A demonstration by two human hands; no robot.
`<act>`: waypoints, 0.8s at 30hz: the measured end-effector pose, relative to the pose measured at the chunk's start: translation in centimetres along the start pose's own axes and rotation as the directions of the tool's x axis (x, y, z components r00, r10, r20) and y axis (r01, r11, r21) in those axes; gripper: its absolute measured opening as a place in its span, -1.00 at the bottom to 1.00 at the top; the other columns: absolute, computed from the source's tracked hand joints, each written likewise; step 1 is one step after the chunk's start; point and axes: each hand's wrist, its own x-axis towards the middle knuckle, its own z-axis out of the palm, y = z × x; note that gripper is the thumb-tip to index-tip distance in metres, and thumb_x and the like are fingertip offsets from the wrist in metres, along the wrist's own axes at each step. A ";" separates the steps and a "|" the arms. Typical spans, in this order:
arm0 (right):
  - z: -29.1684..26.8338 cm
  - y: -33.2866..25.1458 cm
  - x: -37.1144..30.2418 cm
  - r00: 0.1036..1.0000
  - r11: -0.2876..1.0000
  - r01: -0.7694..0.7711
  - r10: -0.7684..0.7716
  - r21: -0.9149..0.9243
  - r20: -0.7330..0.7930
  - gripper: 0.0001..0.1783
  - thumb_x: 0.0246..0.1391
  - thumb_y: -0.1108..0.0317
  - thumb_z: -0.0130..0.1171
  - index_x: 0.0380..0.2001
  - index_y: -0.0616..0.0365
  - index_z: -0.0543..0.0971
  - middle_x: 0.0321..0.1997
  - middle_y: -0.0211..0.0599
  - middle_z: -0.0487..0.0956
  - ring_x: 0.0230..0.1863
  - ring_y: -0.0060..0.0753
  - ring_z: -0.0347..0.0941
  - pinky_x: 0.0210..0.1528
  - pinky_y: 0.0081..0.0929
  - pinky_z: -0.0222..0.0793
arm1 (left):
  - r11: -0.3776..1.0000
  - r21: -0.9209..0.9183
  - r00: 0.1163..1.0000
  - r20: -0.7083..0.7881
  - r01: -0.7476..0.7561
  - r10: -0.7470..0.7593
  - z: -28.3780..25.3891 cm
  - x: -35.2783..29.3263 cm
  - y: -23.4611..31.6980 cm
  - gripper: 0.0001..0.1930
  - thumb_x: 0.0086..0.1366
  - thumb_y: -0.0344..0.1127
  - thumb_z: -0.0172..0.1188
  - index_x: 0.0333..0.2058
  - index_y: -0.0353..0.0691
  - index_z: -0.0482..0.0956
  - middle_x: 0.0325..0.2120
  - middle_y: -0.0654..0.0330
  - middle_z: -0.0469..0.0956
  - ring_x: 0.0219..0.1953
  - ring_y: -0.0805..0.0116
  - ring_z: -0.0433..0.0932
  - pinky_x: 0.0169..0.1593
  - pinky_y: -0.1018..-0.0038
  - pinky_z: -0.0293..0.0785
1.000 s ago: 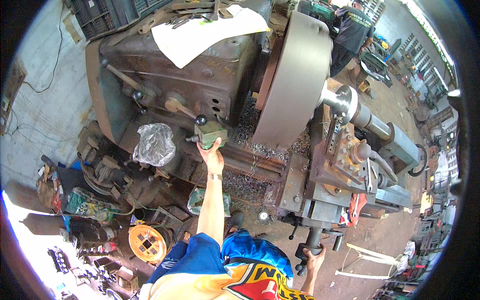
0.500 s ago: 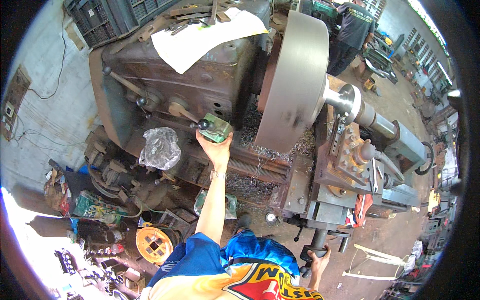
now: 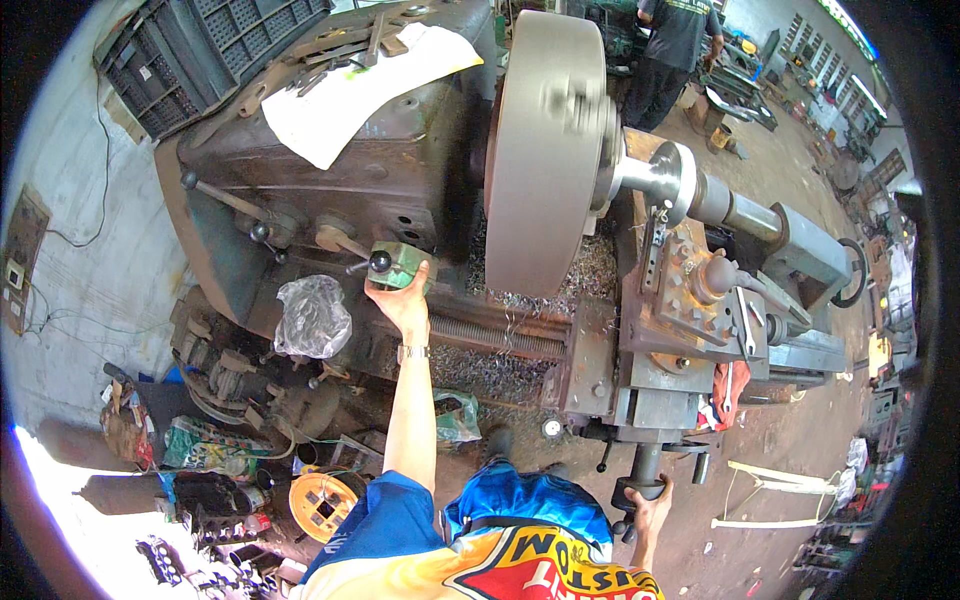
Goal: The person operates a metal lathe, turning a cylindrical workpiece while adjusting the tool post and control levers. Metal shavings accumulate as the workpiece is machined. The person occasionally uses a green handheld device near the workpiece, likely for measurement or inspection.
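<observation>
Okay, so the left hand (image 3: pixel 402 300) cups the green box (image 3: pixel 400 262) by the headstock (image 3: pixel 310 195); the right hand (image 3: pixel 652 512), well apart and nearer, grips the dark crank hub (image 3: pixel 645 489), its shaft (image 3: pixel 648 461) pointing bodyward from the carriage (image 3: pixel 660 406).

White sheet (image 3: pixel 335 110) on headstock (image 3: pixel 290 182); metal pieces (image 3: pixel 376 38) atop
</observation>
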 end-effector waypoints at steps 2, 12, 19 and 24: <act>0.0 0.1 0.0 1.000 1.000 0.008 -0.008 -0.013 -0.003 0.01 -0.50 0.23 0.48 0.13 0.40 0.33 -0.04 0.08 0.48 -0.02 -0.03 0.43 0.09 -0.27 0.32 | 0.999 0.045 1.000 -0.027 0.006 -0.005 0.3 -0.1 0.2 -0.04 -0.20 -0.37 0.63 0.13 -0.44 0.17 0.03 -0.06 0.36 0.07 0.14 0.38 0.21 0.25 0.33; 0.0 0.3 0.2 1.000 1.000 0.016 -0.016 -0.021 -0.005 -0.04 -0.47 0.27 0.49 0.11 0.39 0.35 -0.08 0.05 0.51 -0.04 -0.06 0.45 0.07 -0.27 0.34 | 0.988 0.153 0.993 -0.118 0.004 0.014 1.5 1.3 -0.1 -0.09 -0.22 -0.23 0.65 0.03 -0.52 0.27 -0.03 -0.14 0.39 0.04 0.01 0.41 0.19 0.14 0.33; 0.1 0.6 0.3 0.999 0.998 0.025 -0.026 -0.057 -0.022 -0.03 -0.49 0.26 0.49 0.11 0.38 0.35 -0.07 0.05 0.50 -0.07 -0.05 0.46 0.07 -0.27 0.34 | 0.961 0.256 0.983 -0.122 -0.105 0.140 1.7 0.4 0.3 -0.08 -0.21 -0.25 0.64 0.04 -0.53 0.26 -0.03 -0.15 0.38 0.05 -0.02 0.41 0.19 0.14 0.32; -0.1 -0.2 0.2 1.000 1.000 -0.016 0.015 0.017 0.020 -0.02 -0.50 0.25 0.49 0.11 0.38 0.35 -0.05 0.07 0.50 -0.04 -0.03 0.46 0.08 -0.26 0.34 | 0.976 0.215 0.986 -0.158 -0.018 0.053 1.9 1.1 0.5 -0.09 -0.22 -0.26 0.65 0.03 -0.55 0.27 -0.05 -0.15 0.39 0.04 -0.04 0.41 0.19 0.14 0.32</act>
